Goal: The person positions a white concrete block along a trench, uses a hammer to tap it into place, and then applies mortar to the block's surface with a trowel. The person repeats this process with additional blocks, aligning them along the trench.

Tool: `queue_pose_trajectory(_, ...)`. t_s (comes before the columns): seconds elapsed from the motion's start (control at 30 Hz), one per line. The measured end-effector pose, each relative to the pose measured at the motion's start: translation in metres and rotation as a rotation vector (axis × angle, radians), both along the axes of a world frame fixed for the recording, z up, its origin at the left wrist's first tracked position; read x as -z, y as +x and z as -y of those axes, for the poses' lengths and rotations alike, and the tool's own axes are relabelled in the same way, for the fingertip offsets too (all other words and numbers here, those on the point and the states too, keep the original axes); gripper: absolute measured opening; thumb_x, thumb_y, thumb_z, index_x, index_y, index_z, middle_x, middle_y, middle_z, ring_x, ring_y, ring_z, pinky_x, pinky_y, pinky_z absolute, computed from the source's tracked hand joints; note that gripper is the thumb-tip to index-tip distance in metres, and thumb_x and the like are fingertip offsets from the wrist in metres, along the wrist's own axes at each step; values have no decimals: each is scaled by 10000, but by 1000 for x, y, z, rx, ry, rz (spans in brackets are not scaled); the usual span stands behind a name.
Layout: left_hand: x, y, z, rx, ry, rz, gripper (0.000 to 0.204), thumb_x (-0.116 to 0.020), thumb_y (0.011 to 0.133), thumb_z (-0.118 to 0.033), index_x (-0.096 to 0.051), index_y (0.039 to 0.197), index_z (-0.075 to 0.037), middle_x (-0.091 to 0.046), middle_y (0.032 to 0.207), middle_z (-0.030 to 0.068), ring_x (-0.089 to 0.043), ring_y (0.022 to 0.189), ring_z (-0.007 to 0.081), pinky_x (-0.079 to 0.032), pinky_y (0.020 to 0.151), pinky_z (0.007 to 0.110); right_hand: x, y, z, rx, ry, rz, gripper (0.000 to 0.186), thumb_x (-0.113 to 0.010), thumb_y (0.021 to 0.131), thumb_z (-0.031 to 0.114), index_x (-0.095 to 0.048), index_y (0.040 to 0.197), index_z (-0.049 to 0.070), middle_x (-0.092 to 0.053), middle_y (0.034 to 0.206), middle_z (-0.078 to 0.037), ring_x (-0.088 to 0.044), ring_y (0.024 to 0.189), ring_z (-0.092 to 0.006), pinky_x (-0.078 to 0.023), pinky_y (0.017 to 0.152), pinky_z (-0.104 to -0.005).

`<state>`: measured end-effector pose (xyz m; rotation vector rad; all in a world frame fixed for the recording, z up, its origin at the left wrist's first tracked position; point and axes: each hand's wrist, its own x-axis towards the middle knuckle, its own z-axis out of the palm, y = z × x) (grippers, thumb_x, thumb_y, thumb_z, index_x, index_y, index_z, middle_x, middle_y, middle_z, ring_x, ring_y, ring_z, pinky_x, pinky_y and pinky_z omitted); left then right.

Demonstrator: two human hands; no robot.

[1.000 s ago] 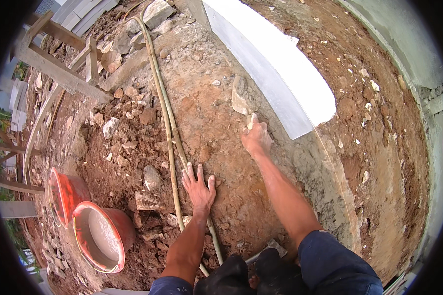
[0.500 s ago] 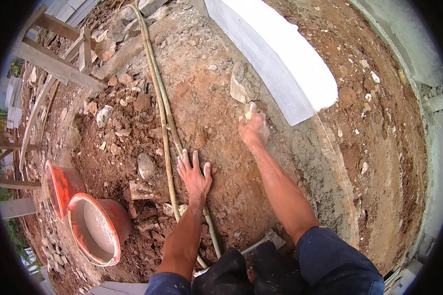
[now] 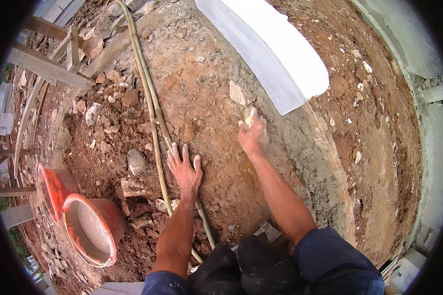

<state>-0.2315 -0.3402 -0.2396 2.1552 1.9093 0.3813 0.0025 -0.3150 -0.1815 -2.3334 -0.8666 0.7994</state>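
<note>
My right hand (image 3: pixel 253 132) grips the handle of a trowel, its pale, mud-smeared blade (image 3: pixel 237 92) on the grey mortar strip (image 3: pixel 305 167) left of a long white block (image 3: pixel 290 59). My left hand (image 3: pixel 184 172) lies with fingers spread on the dirt, over or against one of two pale hoses (image 3: pixel 155 137) running lengthwise. A thin string line (image 3: pixel 330 137) runs from the block's near end toward me.
Two red buckets (image 3: pixel 98 231), at least one holding grey slurry, sit lower left. Wooden framing (image 3: pixel 49 64) stands upper left, rocks (image 3: pixel 135 162) lie in the soil, a metal-headed tool (image 3: pixel 270 231) lies by my knees, and a concrete wall (image 3: pixel 398 39) runs along the right.
The view has shifted slightly. My right hand and the trowel have moved a little toward me and rightward relative to the white block. My left hand stays spread by the hoses.
</note>
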Motion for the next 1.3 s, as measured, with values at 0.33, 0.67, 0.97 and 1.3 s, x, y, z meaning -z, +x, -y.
queue_pose_trajectory(0.33, 8, 1, -1, 8, 43, -21, 590, -471, 985, -478, -485, 1435, -96, -256, 1601, 169, -204, 1459, 445, -156, 1186, 577, 19, 4, 64, 2, -69, 17, 590, -623, 931, 289, -440, 1471, 135, -507, 1177, -155, -606, 1016, -365, -521, 858, -482)
queue_pose_trajectory(0.67, 15, -6, -3, 25, 102, -39, 596, -430, 1001, -514, -506, 1431, -109, -289, 1592, 156, -225, 1458, 425, -176, 1184, 552, -20, 17, 144, -83, -91, 16, 607, -641, 911, 292, -435, 1449, 102, -502, 1174, -159, -569, 1077, -355, -507, 846, -492)
queue_pose_trajectory(0.97, 24, -5, -1, 38, 197, -60, 571, -453, 995, -507, -517, 1419, -130, -287, 1590, 165, -205, 1468, 415, -138, 1169, 614, -126, 38, 246, -224, -66, -38, 505, -664, 893, 230, -551, 1333, 9, -569, 1089, -199, -610, 965, -398, -508, 835, -460)
queue_pose_trajectory(1.3, -14, -8, 20, 128, 459, 50, 389, -497, 1020, -348, -596, 1332, -138, -409, 1503, 158, -294, 1439, 365, -172, 1172, 553, -293, 146, 301, -397, 230, -11, 528, -681, 881, 160, -520, 1354, -10, -610, 1076, -192, -641, 956, -315, -504, 834, -389)
